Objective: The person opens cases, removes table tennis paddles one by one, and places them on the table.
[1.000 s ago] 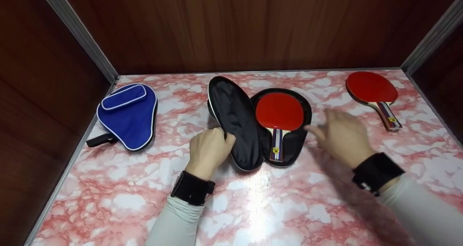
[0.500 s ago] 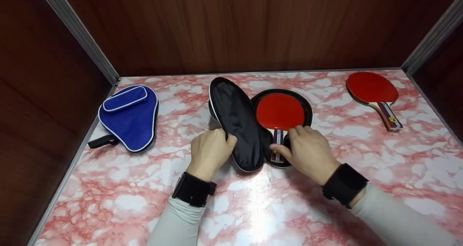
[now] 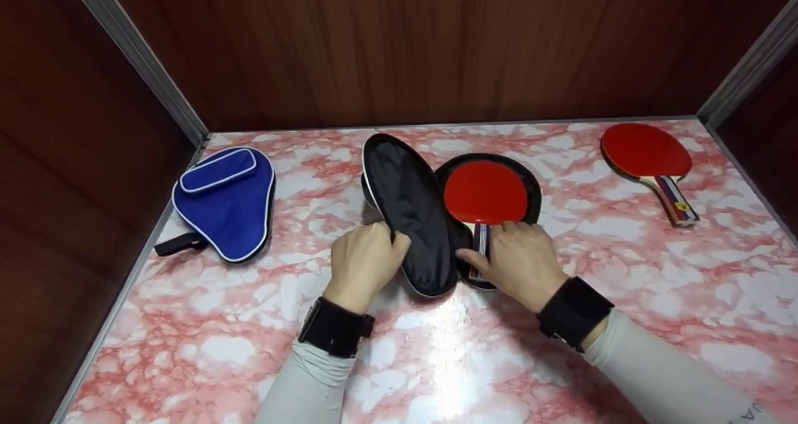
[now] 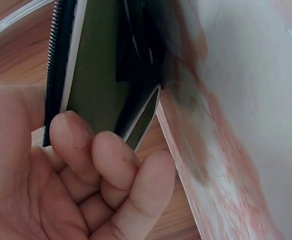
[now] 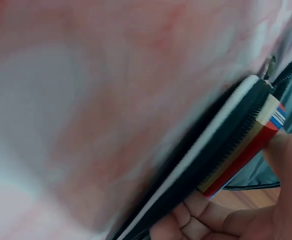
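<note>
An unzipped black-lined paddle case lies spread in the middle of the table, its cover tilted up on the left. My left hand grips the cover's outer edge; in the left wrist view the curled fingers hold its zippered rim. Inside the case's right half lies a red table tennis paddle, face up. Its handle is in my right hand, thumb on the near side and fingers on the far side. The right wrist view shows the striped handle beside the zipper edge.
A blue paddle case with white piping and a black strap lies at the left. Another red paddle rests at the back right. Wooden panels border the marbled table at the back and sides.
My right hand has come in from the right, over the case, and taken hold of the paddle's handle. The left hand keeps its grip on the cover, which stays put.
</note>
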`<state>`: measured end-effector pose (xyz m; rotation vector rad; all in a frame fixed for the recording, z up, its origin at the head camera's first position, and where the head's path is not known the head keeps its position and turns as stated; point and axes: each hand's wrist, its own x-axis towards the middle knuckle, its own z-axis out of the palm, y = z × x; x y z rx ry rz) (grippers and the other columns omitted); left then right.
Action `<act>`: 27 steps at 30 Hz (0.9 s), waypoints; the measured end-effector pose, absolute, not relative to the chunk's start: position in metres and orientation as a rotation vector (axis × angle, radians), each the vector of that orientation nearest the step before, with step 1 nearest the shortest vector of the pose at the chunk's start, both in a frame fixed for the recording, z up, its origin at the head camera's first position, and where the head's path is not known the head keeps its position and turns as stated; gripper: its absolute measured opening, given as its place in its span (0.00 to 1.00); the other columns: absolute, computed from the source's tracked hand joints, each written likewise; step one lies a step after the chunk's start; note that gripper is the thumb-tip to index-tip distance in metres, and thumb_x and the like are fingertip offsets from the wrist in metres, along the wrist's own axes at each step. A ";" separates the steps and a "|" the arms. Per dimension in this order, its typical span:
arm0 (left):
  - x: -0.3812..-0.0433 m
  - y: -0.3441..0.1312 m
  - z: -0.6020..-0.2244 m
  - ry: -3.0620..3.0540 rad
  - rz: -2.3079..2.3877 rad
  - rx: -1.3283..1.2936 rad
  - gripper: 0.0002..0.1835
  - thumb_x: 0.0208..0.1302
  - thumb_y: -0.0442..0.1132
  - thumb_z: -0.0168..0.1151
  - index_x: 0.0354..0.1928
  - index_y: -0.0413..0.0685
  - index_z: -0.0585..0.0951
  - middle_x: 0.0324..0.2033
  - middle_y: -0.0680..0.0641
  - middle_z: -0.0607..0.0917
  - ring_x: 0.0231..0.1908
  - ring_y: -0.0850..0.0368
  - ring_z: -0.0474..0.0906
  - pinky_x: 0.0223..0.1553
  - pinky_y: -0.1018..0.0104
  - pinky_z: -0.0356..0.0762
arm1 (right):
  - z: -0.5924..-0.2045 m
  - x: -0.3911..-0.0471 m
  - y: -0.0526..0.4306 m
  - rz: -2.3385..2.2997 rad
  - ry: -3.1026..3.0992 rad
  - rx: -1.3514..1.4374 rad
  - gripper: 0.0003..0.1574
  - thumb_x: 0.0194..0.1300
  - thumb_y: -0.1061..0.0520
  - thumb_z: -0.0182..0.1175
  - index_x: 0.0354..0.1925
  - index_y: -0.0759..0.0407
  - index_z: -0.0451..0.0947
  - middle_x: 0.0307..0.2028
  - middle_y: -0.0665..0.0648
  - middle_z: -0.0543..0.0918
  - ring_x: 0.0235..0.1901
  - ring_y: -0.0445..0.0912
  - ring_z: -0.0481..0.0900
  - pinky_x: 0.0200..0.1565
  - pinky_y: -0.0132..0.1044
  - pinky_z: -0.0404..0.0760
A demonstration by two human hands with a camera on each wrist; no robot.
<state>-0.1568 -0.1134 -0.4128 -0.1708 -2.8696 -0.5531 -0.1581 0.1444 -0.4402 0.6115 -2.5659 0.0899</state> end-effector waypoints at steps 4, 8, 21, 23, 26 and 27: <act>-0.157 -0.114 -0.414 -2.876 -0.551 -0.165 0.24 0.73 0.48 0.62 0.16 0.51 0.74 0.19 0.46 0.80 0.23 0.41 0.83 0.26 0.45 0.79 | -0.437 -0.160 0.143 0.130 -2.678 0.555 0.38 0.70 0.36 0.74 0.22 0.64 0.75 0.18 0.59 0.72 0.22 0.62 0.80 0.23 0.54 0.80; -0.156 -0.113 -0.414 -2.887 -0.551 -0.156 0.24 0.73 0.48 0.61 0.16 0.52 0.73 0.20 0.45 0.81 0.24 0.41 0.84 0.27 0.44 0.79 | -0.435 -0.162 0.143 0.157 -2.798 0.494 0.34 0.70 0.39 0.72 0.23 0.64 0.76 0.19 0.61 0.74 0.24 0.64 0.82 0.25 0.57 0.81; -0.154 -0.111 -0.410 -2.849 -0.566 -0.199 0.23 0.72 0.48 0.62 0.17 0.51 0.73 0.20 0.43 0.83 0.25 0.37 0.85 0.27 0.43 0.80 | -0.431 -0.176 0.143 0.190 -3.042 0.358 0.38 0.73 0.36 0.66 0.13 0.54 0.72 0.15 0.58 0.75 0.25 0.64 0.84 0.28 0.61 0.82; -0.155 -0.111 -0.411 -2.847 -0.566 -0.203 0.23 0.72 0.47 0.62 0.17 0.51 0.73 0.20 0.43 0.83 0.25 0.37 0.85 0.27 0.43 0.80 | -0.431 -0.178 0.144 0.211 -3.084 0.333 0.38 0.74 0.35 0.64 0.12 0.52 0.71 0.15 0.56 0.75 0.25 0.63 0.84 0.29 0.61 0.82; -0.155 -0.111 -0.411 -2.843 -0.569 -0.206 0.23 0.71 0.48 0.62 0.16 0.51 0.73 0.20 0.43 0.82 0.25 0.37 0.85 0.27 0.43 0.79 | -0.432 -0.180 0.146 0.235 -3.119 0.312 0.37 0.75 0.36 0.62 0.13 0.51 0.72 0.17 0.56 0.76 0.27 0.63 0.84 0.31 0.61 0.82; -0.155 -0.111 -0.411 -2.843 -0.570 -0.207 0.23 0.71 0.48 0.62 0.16 0.51 0.73 0.19 0.44 0.82 0.24 0.37 0.84 0.27 0.43 0.79 | -0.432 -0.180 0.147 0.242 -3.123 0.310 0.36 0.75 0.36 0.62 0.13 0.51 0.72 0.18 0.57 0.77 0.28 0.63 0.85 0.31 0.61 0.82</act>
